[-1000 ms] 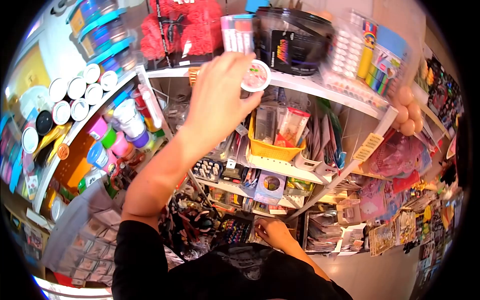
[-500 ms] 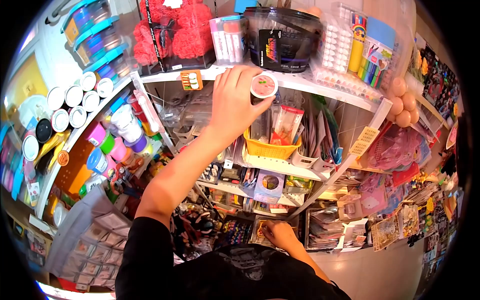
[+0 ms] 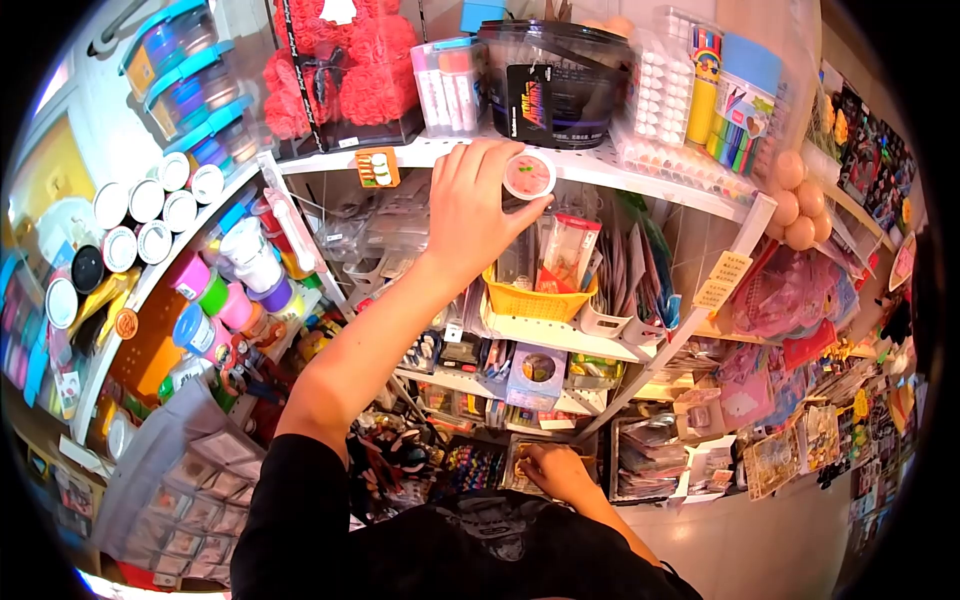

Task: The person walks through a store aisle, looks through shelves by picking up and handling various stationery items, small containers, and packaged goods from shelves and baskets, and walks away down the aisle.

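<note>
My left hand [image 3: 475, 205] is raised at the front edge of the top white shelf [image 3: 420, 150]. Its thumb and fingers are closed around a small round bowl-shaped piece [image 3: 529, 176] with a white rim and a pink face dotted with green. To the left, a small orange piece with pale shapes [image 3: 378, 168] sits against the same shelf edge. Low down, my right hand [image 3: 558, 472] is at a bin [image 3: 590, 447] near the floor, its fingers curled in. What those fingers hold, if anything, is hidden.
Along the top shelf stand a black lidded bucket [image 3: 555, 85], a marker case [image 3: 447, 88] and red rose bears [image 3: 375, 80]. Below is a yellow basket [image 3: 540, 302]. Tubs [image 3: 190, 275] fill the left shelves; a grey pocket organizer [image 3: 190, 480] hangs lower left. Brown eggs [image 3: 800, 205] hang at right.
The view has shifted slightly. My left hand still grips the round bowl-shaped piece at the shelf edge, and my right hand stays at the low bin.
</note>
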Tool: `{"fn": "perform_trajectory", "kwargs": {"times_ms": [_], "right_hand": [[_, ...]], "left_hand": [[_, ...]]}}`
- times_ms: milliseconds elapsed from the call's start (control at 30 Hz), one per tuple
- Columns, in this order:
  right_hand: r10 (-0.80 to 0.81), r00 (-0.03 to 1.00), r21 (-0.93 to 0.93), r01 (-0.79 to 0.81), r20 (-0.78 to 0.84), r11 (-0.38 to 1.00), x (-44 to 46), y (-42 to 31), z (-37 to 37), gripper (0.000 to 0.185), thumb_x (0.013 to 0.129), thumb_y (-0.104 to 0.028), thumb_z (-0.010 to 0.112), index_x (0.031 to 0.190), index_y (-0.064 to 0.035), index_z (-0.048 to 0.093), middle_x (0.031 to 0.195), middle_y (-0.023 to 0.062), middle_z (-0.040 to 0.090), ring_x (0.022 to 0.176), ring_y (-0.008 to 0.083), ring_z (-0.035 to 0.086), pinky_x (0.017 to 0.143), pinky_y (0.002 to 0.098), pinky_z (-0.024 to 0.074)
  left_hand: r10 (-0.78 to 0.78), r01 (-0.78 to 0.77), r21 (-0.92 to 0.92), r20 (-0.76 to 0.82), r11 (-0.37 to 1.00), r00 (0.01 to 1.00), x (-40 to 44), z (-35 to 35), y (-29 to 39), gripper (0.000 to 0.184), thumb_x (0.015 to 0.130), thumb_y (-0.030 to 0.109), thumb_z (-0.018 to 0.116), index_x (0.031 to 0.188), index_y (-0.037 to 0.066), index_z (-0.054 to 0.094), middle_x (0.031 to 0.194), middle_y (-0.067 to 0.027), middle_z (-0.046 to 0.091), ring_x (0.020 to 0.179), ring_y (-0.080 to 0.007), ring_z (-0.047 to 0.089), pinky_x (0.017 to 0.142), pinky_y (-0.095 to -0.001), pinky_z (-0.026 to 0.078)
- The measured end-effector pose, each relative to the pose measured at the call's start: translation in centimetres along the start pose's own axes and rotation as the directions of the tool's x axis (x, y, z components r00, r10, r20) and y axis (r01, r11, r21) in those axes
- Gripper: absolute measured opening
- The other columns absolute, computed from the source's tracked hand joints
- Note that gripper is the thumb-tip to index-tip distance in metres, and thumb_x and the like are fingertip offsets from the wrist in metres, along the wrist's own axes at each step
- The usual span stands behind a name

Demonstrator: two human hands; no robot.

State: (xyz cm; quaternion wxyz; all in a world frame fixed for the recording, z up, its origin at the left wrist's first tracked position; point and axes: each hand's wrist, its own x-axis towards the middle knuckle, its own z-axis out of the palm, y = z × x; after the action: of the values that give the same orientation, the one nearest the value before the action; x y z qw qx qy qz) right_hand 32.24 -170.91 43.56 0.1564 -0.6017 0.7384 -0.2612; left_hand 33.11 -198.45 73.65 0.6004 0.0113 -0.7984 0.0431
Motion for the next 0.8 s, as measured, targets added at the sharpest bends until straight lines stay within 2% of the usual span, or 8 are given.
{"fn": "perform_trajectory", "kwargs": {"times_ms": [167, 267, 333, 400, 467, 500, 700, 800], "right_hand": [[-0.004, 1.000, 0.004, 0.004, 0.021, 1.000, 0.3, -0.3, -0.4, 0.021, 0.090, -0.024, 0.062, 0.101, -0.0066, 0.063, 0.077, 0.0130, 0.069, 0.074, 0.0346, 0.067, 0.066, 0.0450, 0.0518], [0.010, 0.999, 0.012, -0.010, 0.031, 1.000, 0.3, -0.3, -0.1, 0.024, 0.089, -0.029, 0.065, 0.101, -0.0082, 0.067, 0.077, 0.0127, 0.069, 0.073, 0.0339, 0.066, 0.065, 0.0448, 0.0505], [0.008, 1.000, -0.016, -0.008, 0.010, 1.000, 0.2, -0.5, -0.2, 0.023, 0.089, -0.028, 0.065, 0.099, -0.0077, 0.067, 0.076, 0.0128, 0.069, 0.073, 0.0346, 0.066, 0.065, 0.0452, 0.0501], [0.009, 0.999, -0.012, -0.008, 0.032, 1.000, 0.3, -1.2, -0.7, 0.022, 0.090, -0.027, 0.064, 0.100, -0.0084, 0.066, 0.075, 0.0127, 0.069, 0.072, 0.0350, 0.066, 0.065, 0.0457, 0.0506], [-0.024, 0.997, -0.011, 0.025, 0.077, 1.000, 1.0, -1.3, -0.7, 0.020, 0.090, -0.026, 0.063, 0.101, -0.0091, 0.064, 0.074, 0.0126, 0.069, 0.070, 0.0354, 0.067, 0.064, 0.0461, 0.0511], [-0.011, 0.999, -0.017, 0.011, 0.031, 1.000, 0.5, -1.0, -0.6, 0.020, 0.089, -0.026, 0.064, 0.101, -0.0093, 0.065, 0.074, 0.0128, 0.069, 0.070, 0.0352, 0.067, 0.064, 0.0462, 0.0509], [0.018, 0.999, 0.011, -0.019, 0.045, 1.000, 0.8, -0.8, -0.8, 0.025, 0.086, -0.024, 0.066, 0.101, -0.0049, 0.065, 0.077, 0.0157, 0.069, 0.074, 0.0380, 0.066, 0.068, 0.0478, 0.0501], [0.025, 0.994, 0.007, -0.026, 0.110, 1.000, 1.2, -0.8, -0.6, 0.026, 0.087, -0.025, 0.067, 0.103, -0.0055, 0.066, 0.082, 0.0148, 0.069, 0.078, 0.0361, 0.065, 0.070, 0.0459, 0.0491]], "left_hand": [[-0.003, 0.002, 0.009, 0.006, 1.000, 1.000, 0.0, -0.1, 0.0, 0.052, 0.067, 0.026, 0.085, 0.108, 0.006, 0.061, 0.106, -0.0100, 0.063, 0.100, -0.0298, 0.058, 0.087, -0.0411, 0.044], [0.007, -0.008, -0.008, -0.014, 1.000, 1.000, -0.2, -0.2, -0.3, 0.052, 0.066, 0.024, 0.086, 0.108, 0.005, 0.061, 0.105, -0.0106, 0.063, 0.099, -0.0305, 0.059, 0.087, -0.0418, 0.045], [0.005, -0.012, -0.097, -0.063, 0.995, 0.998, 0.1, -0.6, 0.0, 0.055, 0.063, 0.020, 0.086, 0.110, 0.005, 0.061, 0.105, -0.0100, 0.062, 0.098, -0.0299, 0.059, 0.085, -0.0423, 0.044], [0.011, -0.019, -0.079, -0.103, 0.997, 0.995, 0.7, -2.8, 0.3, 0.055, 0.062, 0.019, 0.087, 0.110, 0.004, 0.063, 0.106, -0.0125, 0.063, 0.098, -0.0318, 0.060, 0.087, -0.0408, 0.047], [-0.003, 0.012, 0.045, -0.194, 0.999, 0.981, 0.6, -6.1, -1.0, 0.058, 0.062, 0.020, 0.088, 0.112, 0.003, 0.063, 0.107, -0.0129, 0.063, 0.099, -0.0316, 0.060, 0.089, -0.0401, 0.047], [-0.004, 0.010, 0.030, -0.203, 0.999, 0.979, 0.5, -6.1, -1.2, 0.058, 0.062, 0.021, 0.088, 0.112, 0.003, 0.063, 0.108, -0.0129, 0.063, 0.100, -0.0310, 0.060, 0.091, -0.0402, 0.047], [-0.202, 0.283, 0.276, -0.288, 0.919, 0.936, -3.4, -13.7, -10.7, 0.057, 0.074, 0.017, 0.083, 0.124, 0.001, 0.059, 0.117, -0.0155, 0.061, 0.108, -0.0301, 0.059, 0.094, -0.0384, 0.047], [-0.269, 0.378, 0.275, -0.363, 0.884, 0.892, -5.1, -15.7, -15.0, 0.055, 0.076, 0.018, 0.082, 0.123, 0.001, 0.060, 0.116, -0.0156, 0.061, 0.106, -0.0290, 0.059, 0.092, -0.0381, 0.047]]}}
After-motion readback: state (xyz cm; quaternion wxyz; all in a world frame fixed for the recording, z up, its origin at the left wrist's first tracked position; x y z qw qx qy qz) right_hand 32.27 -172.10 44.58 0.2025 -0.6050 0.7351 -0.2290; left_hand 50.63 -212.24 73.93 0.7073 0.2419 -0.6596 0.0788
